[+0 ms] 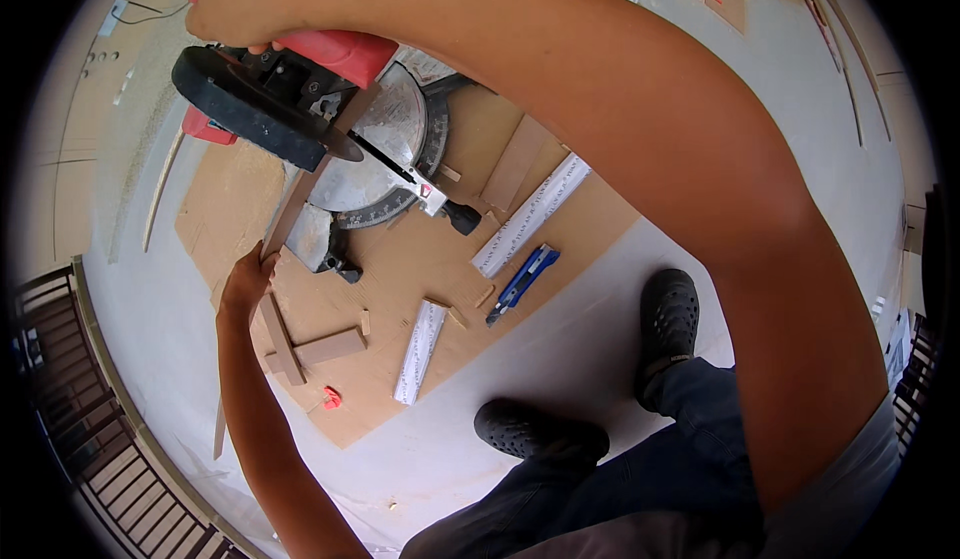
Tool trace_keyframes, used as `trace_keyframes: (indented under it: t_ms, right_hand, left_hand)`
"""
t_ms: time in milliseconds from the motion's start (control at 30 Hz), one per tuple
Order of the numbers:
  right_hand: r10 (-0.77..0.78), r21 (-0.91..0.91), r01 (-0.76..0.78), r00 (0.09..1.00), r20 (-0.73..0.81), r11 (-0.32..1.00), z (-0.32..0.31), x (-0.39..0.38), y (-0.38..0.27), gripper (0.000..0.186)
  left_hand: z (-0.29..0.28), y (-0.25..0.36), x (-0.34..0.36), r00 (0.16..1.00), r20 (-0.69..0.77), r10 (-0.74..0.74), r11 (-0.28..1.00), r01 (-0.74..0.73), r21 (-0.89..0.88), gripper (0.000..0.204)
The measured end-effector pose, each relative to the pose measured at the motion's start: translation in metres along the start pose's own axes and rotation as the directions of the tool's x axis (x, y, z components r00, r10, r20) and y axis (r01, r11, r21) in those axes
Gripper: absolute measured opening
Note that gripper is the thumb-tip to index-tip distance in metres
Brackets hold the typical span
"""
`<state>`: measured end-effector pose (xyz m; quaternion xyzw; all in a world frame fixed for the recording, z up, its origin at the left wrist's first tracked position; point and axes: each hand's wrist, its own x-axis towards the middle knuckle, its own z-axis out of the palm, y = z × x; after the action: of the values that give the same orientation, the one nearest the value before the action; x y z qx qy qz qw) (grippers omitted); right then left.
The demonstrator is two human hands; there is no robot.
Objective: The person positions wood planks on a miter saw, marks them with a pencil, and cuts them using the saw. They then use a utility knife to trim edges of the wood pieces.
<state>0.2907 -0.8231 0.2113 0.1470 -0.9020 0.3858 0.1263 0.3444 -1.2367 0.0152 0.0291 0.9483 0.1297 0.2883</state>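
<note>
A red-and-black mitre saw (340,49) stands on cardboard at the upper middle, its blade guard lowered over a brown wooden strip (301,199) lying across the grey turntable (385,124). My left hand (247,282) grips the near end of that strip, left of the turntable. My right hand (228,4) is closed high on the saw at the top left, apparently round its handle, which is mostly hidden. My right arm spans the upper right of the view.
Cardboard (340,409) carries offcuts (330,349), white-wrapped strips (532,214), a blue utility knife (523,284) and a small red item (332,397). My dark clogs (668,319) are on the pale floor sheet at its edge. Railings (140,489) line the lower left; long thin strips (838,59) lie upper right.
</note>
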Motion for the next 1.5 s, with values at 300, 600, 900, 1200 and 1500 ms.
trace_keyframes:
  t_ms: [300, 600, 900, 1200, 1500]
  right_hand:
    - [0.121, 0.117, -0.126, 0.992, 0.047, 0.985, -0.006, -0.014, 0.0, 0.056]
    - [0.103, 0.151, -0.107, 0.994, 0.036, 0.983, -0.008, -0.034, 0.003, 0.053]
    - [0.073, 0.184, -0.074, 0.997, 0.009, 0.98, -0.007, -0.047, 0.008, 0.062]
    - [0.1, 0.176, -0.104, 0.994, 0.033, 0.979, -0.009, -0.054, 0.008, 0.057]
    - [0.097, 0.152, -0.104, 0.994, 0.052, 0.983, -0.007, -0.041, 0.007, 0.054]
  left_hand:
    - [0.004, -0.021, 0.018, 0.999, 0.018, 0.047, 0.999, -0.046, -0.02, 0.026]
    - [0.004, -0.015, 0.018, 1.0, 0.025, 0.008, 0.999, -0.009, 0.032, 0.027]
    - [0.003, -0.017, 0.019, 0.999, 0.017, 0.041, 0.999, -0.042, 0.029, 0.027]
    - [0.004, -0.011, 0.018, 0.998, 0.016, 0.056, 0.997, -0.056, 0.049, 0.026]
    - [0.005, -0.015, 0.018, 0.999, 0.03, 0.042, 0.999, -0.043, 0.003, 0.026]
